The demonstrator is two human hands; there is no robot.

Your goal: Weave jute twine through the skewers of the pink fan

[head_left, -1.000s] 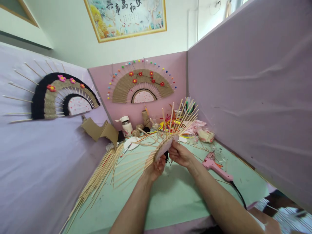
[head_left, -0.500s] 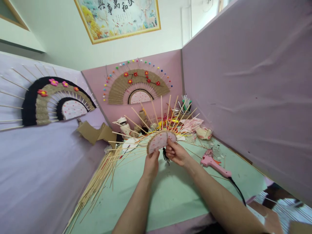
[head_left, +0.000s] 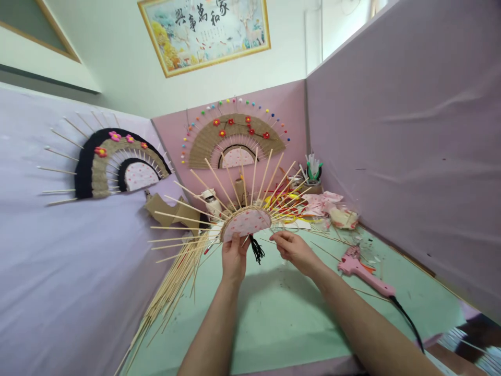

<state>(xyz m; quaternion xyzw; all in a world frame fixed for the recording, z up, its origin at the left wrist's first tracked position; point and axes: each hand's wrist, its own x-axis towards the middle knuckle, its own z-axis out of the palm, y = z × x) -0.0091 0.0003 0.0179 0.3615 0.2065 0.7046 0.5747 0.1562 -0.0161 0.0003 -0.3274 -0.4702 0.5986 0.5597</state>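
Note:
My left hand point(head_left: 234, 258) grips the lower edge of a half-round fan point(head_left: 246, 222), its thumb on the pale, red-dotted face. Thin wooden sticks point(head_left: 223, 180) spread out from the fan's curved, twine-edged rim. A black tassel point(head_left: 257, 249) hangs beneath it, beside my left fingers. Just right of the fan, my right hand point(head_left: 291, 250) is closed in a pinch, apart from the fan's face. A thin strand of twine point(head_left: 275, 230) runs between the fan's right end and those fingertips.
A pink glue gun point(head_left: 366, 271) with a black cord lies at right. Loose sticks point(head_left: 172, 287) are heaped along the left edge of the green table point(head_left: 289, 324). Behind are a white bottle point(head_left: 212, 202), cardboard point(head_left: 172, 211), pink cloth point(head_left: 321, 202) and finished fans point(head_left: 235, 137) on the partitions.
My right hand has moved off the fan's face to its right, drawing the strand out. The fan has shifted slightly left in view, and the camera has turned left.

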